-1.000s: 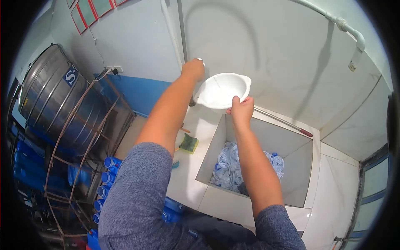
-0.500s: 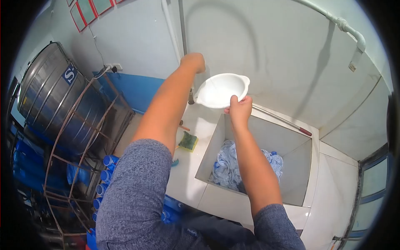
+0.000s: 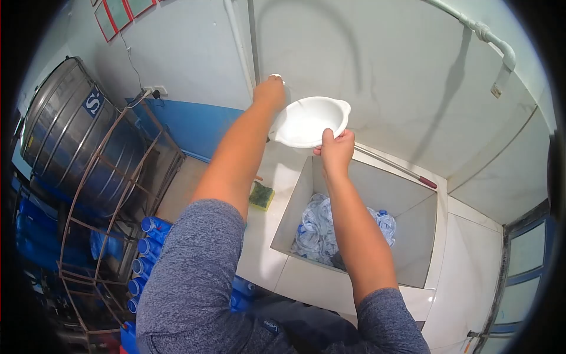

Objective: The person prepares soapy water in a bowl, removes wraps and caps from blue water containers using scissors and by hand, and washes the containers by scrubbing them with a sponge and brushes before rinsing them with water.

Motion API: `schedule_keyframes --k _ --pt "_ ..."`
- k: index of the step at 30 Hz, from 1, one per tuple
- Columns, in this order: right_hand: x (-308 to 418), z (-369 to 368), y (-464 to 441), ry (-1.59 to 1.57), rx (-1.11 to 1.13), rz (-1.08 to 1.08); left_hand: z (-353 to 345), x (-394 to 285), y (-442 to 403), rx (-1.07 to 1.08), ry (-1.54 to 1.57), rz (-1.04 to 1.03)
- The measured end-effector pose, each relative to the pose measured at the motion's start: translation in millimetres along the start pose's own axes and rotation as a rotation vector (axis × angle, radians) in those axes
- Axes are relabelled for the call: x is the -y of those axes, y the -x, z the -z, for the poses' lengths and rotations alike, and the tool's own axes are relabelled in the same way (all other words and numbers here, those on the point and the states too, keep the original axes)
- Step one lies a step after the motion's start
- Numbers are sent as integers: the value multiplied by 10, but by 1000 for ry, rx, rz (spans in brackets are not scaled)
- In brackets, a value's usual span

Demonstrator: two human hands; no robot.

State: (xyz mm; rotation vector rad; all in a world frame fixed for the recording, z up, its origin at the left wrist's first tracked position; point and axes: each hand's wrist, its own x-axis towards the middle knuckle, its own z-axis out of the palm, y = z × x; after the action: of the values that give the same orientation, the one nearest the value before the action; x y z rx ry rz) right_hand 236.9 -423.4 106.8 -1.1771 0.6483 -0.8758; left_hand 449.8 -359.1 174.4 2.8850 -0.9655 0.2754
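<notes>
My right hand [image 3: 337, 152] grips the near rim of a white plastic bowl [image 3: 312, 121], thumb on the inside and fingers underneath. The bowl has small side lugs and is held in the air beyond the sink's far-left corner, its inside facing me. My left hand [image 3: 270, 92] is closed beside the wall, left of the bowl. A bit of something white shows at its top, but its fingers hide most of what they hold. Below my right forearm, crumpled clear plastic with blue bits [image 3: 315, 236] lies in the tiled sink [image 3: 410, 259].
A green and yellow sponge [image 3: 261, 195] lies on the ledge left of the sink. A rod with a dark red handle [image 3: 428, 182] rests along the back edge. At left stand a steel tank [image 3: 76, 130], a rusty metal frame [image 3: 73, 221] and several blue jugs [image 3: 141, 266].
The view has shifted slightly. Something white now shows at the top of my left hand, which stays closed by the wall. My right hand still holds the bowl.
</notes>
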Motion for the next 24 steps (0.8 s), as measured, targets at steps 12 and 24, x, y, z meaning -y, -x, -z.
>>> schedule_keyframes --k 12,24 --pt "-87 -13 39 10 11 -11 -134 91 -52 94 -8 23" --pt "-8 -37 2 18 23 23 18 105 -60 -26 68 31"
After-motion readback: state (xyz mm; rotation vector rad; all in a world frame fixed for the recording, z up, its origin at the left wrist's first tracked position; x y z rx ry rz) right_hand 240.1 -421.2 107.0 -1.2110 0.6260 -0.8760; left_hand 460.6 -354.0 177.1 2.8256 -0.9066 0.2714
